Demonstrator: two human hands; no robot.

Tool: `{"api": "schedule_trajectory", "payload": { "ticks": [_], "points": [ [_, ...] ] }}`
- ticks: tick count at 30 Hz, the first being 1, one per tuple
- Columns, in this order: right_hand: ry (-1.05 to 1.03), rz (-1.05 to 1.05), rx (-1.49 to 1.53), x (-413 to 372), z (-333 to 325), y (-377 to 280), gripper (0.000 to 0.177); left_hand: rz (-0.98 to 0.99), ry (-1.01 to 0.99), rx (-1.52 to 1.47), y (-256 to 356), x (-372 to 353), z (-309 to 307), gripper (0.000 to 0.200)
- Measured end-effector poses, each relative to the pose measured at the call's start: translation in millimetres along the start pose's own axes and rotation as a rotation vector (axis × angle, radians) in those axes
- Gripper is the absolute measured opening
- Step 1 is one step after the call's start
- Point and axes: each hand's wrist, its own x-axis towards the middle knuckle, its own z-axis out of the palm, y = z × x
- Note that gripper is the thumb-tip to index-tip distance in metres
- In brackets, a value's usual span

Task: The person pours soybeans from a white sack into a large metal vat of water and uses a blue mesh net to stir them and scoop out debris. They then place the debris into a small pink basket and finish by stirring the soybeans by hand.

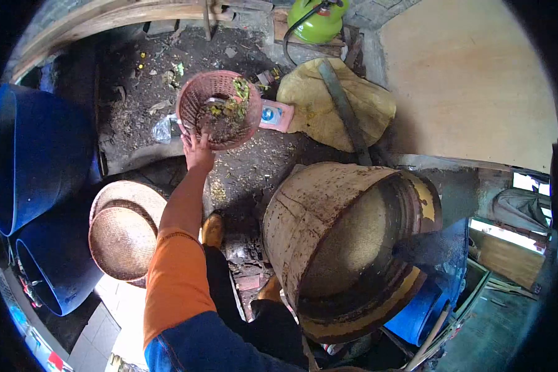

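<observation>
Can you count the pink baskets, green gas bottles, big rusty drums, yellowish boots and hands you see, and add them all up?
Pink basket: 1
Green gas bottle: 1
Big rusty drum: 1
Yellowish boots: 2
Left hand: 1
Total: 6

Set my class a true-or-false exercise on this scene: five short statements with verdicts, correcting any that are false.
1. The person's left hand touches the rim of a reddish basket. True.
2. The basket is completely empty. False: yellow-green scraps lie inside it.
3. The gas cylinder at the top of the picture is green. True.
4. The large stained drum stands at the picture's far left. False: it stands right of centre, below and to the right of the basket.
5. Both hands are visible. False: only the left hand shows.
</observation>
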Motion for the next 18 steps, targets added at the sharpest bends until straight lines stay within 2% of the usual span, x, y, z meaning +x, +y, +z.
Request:
{"api": "schedule_trajectory", "payload": {
  "ticks": [2, 4, 5, 8, 9, 11, 12, 13, 14, 15, 17, 18],
  "points": [
    [-0.054, -0.009, -0.038, 12, -20, 0, 0.061, -0.006, 0.018, -0.054, 6, -12, -17, 0.061],
    [0.009, -0.093, -0.114, 22, -49, 2, 0.061, 0.012, 0.189, -0.267, 7, -35, -23, 0.065],
    [0.007, -0.005, -0.12, 18, -25, -17, 0.067, -0.032, 0.119, -0.384, 8, -49, -21, 0.063],
    [-0.078, -0.113, -0.322, 21, 54, -61, 0.042, -0.127, -0.157, -0.696, 19, -87, -42, 0.054],
    [-0.122, -0.178, -0.401, 23, 76, -71, 0.035, -0.121, -0.152, -0.7, 25, -98, -54, 0.054],
    [-0.294, -0.359, -0.576, 26, 105, -86, 0.027, -0.167, -0.443, -1.281, 40, -111, -83, 0.049],
    [0.073, -0.327, -0.433, 43, 208, -96, 0.028, -0.164, -0.433, -1.276, 51, -116, -107, 0.049],
    [-0.273, -0.225, -0.422, 51, 230, -110, 0.035, -0.22, -0.483, -1.526, 66, -119, -141, 0.049],
    [-0.27, -0.234, -0.454, 58, 248, -111, 0.034, -0.275, -0.531, -1.776, 78, -122, -175, 0.05],
    [-0.263, -0.239, -0.487, 62, 266, -108, 0.032, -0.273, -0.518, -1.767, 86, -124, -208, 0.05],
    [-0.392, -0.164, -0.553, 64, 319, -110, 0.041, -0.237, -0.51, -2.077, 94, -119, -268, 0.053],
    [-0.535, -0.171, -0.579, 75, 333, -108, 0.037, -0.226, -0.49, -2.073, 93, -115, -289, 0.053]
  ]
}}
